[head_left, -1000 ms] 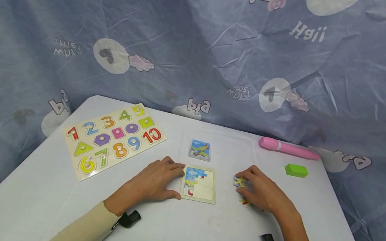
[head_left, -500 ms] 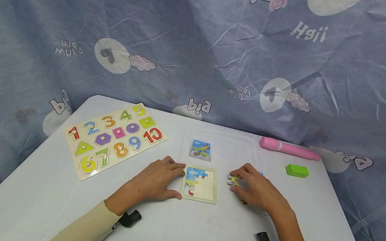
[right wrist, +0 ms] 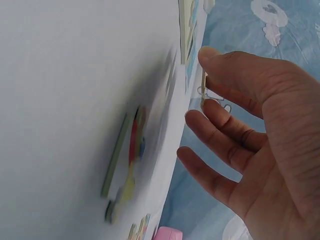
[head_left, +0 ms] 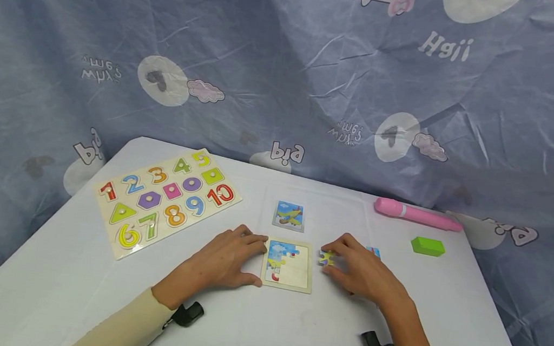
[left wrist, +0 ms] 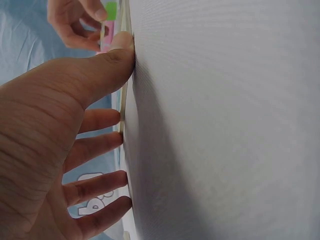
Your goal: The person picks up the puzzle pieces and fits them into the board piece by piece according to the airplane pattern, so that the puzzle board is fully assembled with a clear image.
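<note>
A small wooden puzzle tray (head_left: 295, 275) lies flat at the middle of the table, with airplane pieces (head_left: 278, 249) fitted along its left side and top. My left hand (head_left: 221, 258) rests at the tray's left edge, thumb near the lower corner and fingertips along the side, fingers fairly straight. Just right of the tray, my right hand (head_left: 359, 269) pinches a yellow and blue jigsaw piece (head_left: 325, 259) between thumb and fingers. The right wrist view shows that piece edge-on (right wrist: 203, 90), above the table. Loose jigsaw pieces (right wrist: 132, 150) lie beneath the right hand, mostly hidden in the head view.
Behind the tray lies an airplane picture card (head_left: 289, 216). A number and shape board (head_left: 155, 226) occupies the left of the table. At the back right are a pink marker-shaped object (head_left: 417, 214) and a green block (head_left: 428, 246). A printed curtain (head_left: 245, 83) hangs behind the table.
My right hand has moved left toward the tray, carrying the jigsaw piece and uncovering a blue piece behind it. The left hand stays at the tray's edge.
</note>
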The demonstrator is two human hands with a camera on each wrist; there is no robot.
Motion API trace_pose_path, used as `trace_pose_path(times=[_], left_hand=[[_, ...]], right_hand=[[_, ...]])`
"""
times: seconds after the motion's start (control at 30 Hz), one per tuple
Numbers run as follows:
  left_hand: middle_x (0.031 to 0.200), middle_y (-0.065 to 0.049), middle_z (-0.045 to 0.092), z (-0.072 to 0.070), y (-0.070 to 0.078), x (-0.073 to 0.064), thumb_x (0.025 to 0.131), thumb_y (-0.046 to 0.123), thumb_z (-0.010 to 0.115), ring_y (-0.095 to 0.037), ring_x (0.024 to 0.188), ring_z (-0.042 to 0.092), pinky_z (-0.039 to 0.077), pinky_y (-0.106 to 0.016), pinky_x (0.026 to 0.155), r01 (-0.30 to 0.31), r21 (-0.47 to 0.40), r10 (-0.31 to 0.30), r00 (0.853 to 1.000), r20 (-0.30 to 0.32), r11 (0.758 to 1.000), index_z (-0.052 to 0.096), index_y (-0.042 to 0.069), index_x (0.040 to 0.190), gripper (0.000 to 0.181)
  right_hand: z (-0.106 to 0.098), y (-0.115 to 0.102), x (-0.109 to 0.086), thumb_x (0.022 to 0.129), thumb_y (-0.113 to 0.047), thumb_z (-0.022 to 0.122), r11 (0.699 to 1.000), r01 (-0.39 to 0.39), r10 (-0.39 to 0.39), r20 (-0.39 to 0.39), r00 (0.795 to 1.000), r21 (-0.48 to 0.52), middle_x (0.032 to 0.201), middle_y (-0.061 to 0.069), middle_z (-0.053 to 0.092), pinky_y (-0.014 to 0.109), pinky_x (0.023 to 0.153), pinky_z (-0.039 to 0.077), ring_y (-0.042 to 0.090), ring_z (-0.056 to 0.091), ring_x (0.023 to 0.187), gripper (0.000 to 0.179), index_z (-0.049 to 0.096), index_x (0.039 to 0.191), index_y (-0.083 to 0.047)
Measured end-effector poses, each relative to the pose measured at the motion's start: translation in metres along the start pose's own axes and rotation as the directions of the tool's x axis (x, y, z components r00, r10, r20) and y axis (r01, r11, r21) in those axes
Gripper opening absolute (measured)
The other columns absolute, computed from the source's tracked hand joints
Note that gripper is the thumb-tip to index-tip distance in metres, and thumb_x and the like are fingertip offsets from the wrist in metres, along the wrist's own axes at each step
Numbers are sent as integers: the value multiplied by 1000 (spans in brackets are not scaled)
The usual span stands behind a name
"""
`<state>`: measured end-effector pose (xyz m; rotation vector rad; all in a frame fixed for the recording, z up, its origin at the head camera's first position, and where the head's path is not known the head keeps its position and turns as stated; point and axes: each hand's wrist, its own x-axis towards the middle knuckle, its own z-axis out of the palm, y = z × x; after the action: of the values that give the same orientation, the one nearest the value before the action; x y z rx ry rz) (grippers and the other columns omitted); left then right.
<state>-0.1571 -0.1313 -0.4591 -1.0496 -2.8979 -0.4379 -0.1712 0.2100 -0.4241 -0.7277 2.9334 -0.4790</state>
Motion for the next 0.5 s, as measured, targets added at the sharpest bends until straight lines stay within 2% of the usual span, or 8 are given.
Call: trace_pose_path(times=[0.07, 0.2, 0.37, 0.5], left_hand=[[156, -1, 61, 0, 0, 0, 86, 64, 84, -24, 132, 57, 55, -43, 98, 1, 2, -1, 1000, -1, 1000, 71, 21, 137, 68], [156, -1, 61, 0, 1, 0, 86, 64, 84, -24, 132, 57, 54, -44, 99, 4, -1, -4, 1000, 4, 1000, 71, 21, 137, 68], [157, -1, 60, 0, 1, 1, 86, 63, 84, -24, 133, 56, 54, -44, 99, 10, -7, -10, 1000, 16, 1000, 71, 21, 138, 68], [157, -1, 61, -1, 1, 1, 87, 64, 83, -24, 133, 56, 54, -44, 99, 12, 2, -12, 1000, 18, 1000, 71, 21, 138, 68]], right_hand=[[1, -3, 1, 95, -28, 84, 1000, 9, -9, -5, 1000, -24, 124, -3, 62, 37, 85, 57, 12, 66, 102, 39, 75, 132, -18], [2, -7, 5, 95, -27, 84, 999, 40, -40, -17, 999, -33, 124, -2, 62, 40, 89, 57, 14, 67, 105, 39, 75, 131, -17], [5, -14, 8, 94, -26, 86, 996, 86, -87, -38, 995, -20, 121, -4, 63, 34, 83, 55, 13, 66, 101, 39, 75, 130, -16], [6, -22, 13, 93, -26, 86, 995, 98, -98, -26, 995, -14, 120, -5, 62, 30, 77, 53, 12, 64, 96, 39, 76, 130, -17]])
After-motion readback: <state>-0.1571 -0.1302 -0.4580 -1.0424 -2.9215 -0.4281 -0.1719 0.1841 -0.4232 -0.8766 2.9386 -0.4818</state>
